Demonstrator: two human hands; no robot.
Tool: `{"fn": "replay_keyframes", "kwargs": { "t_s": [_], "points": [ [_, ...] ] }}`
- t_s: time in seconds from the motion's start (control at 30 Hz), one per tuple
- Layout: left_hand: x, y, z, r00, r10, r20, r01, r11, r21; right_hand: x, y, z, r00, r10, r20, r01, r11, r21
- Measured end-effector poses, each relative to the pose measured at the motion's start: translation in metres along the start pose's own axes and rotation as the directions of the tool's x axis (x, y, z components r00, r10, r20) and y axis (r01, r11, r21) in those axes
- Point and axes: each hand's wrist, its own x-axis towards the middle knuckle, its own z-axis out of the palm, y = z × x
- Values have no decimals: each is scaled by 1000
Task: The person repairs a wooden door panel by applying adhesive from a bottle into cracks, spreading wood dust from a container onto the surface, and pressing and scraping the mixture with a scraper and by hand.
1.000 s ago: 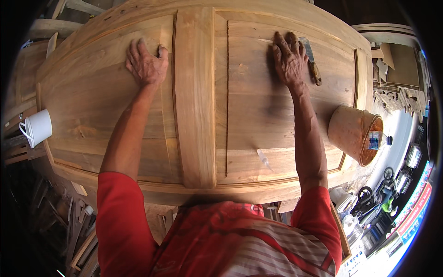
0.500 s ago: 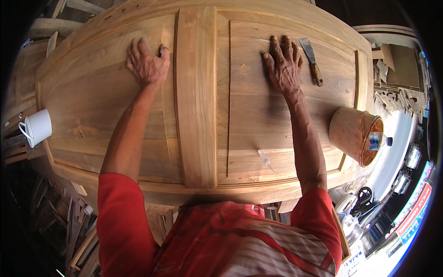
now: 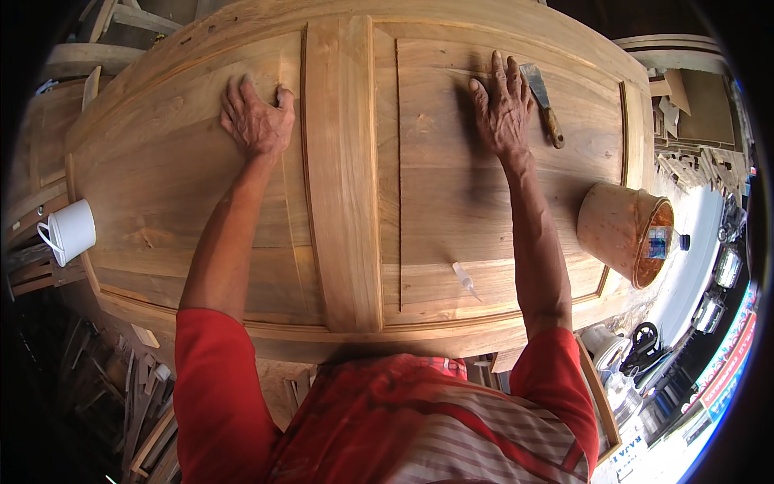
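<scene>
A large wooden door [image 3: 343,177] with two recessed panels lies flat before me. My left hand [image 3: 258,121] is on the far part of the left panel, palm down, its fingers apart and slightly bent, holding nothing. On the right panel my right hand [image 3: 505,113] lies with its fingers stretched out, also holding nothing. Just right of it rests a putty knife [image 3: 543,105] with a worn wooden handle, its blade close to my fingertips. Nearer to me on the same panel lies a small clear plastic bottle [image 3: 463,278] with a thin nozzle tip.
A stained bucket [image 3: 617,230] stands at the door's right end, with a capped plastic bottle [image 3: 657,242] in its mouth. At the left edge is a white pail [image 3: 71,230] with a handle. Wood scraps [image 3: 153,403] lie below left; boards [image 3: 701,109] stand far right.
My right hand has slid slightly right and away from me, closer to the putty knife. My left hand stays on the left panel, its fingers a little more bent.
</scene>
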Motion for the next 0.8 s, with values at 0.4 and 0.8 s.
{"fn": "replay_keyframes", "kwargs": {
  "t_s": [0.4,0.8],
  "points": [
    [1,-4,6,999,1,-42,0,1000,27,2,8,-4,997,-58,50,62,993,-97],
    [0,-3,7,1000,-5,-29,5,1000,23,-3,17,-5,998,-51,32,52,997,-50]
  ]
}}
